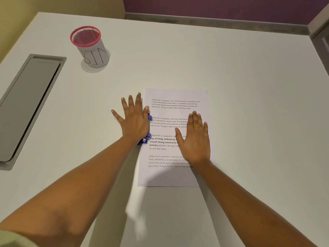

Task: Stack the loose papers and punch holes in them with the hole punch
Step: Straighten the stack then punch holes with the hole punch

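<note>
A stack of white printed papers (pixel 169 111) lies flat on the white table (pixel 249 86), in the middle. A blue hole punch (pixel 146 138) sits at the stack's left edge, mostly hidden under my left hand (pixel 133 120). That hand presses down on the punch with its palm, fingers straight and spread. My right hand (pixel 195 139) lies flat on the papers to the right of the punch, fingers straight, a gold ring on one finger.
A mesh cup with a pink rim and a paper wrap (pixel 90 47) stands at the back left. A grey recessed cable tray (pixel 26 107) is set into the table on the left. A purple wall runs behind the far edge.
</note>
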The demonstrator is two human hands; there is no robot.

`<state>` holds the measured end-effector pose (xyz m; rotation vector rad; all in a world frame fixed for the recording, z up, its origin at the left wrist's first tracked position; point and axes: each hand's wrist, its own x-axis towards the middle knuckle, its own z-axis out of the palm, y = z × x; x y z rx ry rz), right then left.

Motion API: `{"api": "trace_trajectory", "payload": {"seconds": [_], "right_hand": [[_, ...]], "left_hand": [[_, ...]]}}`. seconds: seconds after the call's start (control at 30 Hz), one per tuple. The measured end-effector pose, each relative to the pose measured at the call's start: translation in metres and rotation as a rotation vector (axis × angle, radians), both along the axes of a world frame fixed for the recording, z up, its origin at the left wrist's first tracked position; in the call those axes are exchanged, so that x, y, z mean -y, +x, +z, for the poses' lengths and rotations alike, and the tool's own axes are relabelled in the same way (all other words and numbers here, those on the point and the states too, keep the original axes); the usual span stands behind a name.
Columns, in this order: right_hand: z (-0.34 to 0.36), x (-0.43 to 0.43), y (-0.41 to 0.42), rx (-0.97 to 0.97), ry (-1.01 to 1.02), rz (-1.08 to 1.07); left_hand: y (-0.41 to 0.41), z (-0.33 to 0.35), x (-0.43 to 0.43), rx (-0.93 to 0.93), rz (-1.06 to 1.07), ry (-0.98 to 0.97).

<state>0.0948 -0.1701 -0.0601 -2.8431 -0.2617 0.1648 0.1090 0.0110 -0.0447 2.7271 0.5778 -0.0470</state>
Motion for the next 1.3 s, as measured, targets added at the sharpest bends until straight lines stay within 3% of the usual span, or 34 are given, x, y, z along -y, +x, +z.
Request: {"api": "trace_trajectory", "payload": {"seconds": [0.4,1.03,1.3], "right_hand": [[-0.002,0.000,-0.001,0.027,0.012,-0.004],[0.003,0.002,0.001,-0.013,0.075,-0.002],[0.031,0.022,0.005,-0.020,0.298,-0.266]], "left_hand": [[0.001,0.013,0.007,-0.020,-0.062,0.114],[-0.041,0.038,-0.026,0.112,0.241,-0.560],[-0.043,0.047,-0.023,0.026,0.340,-0.725]]}}
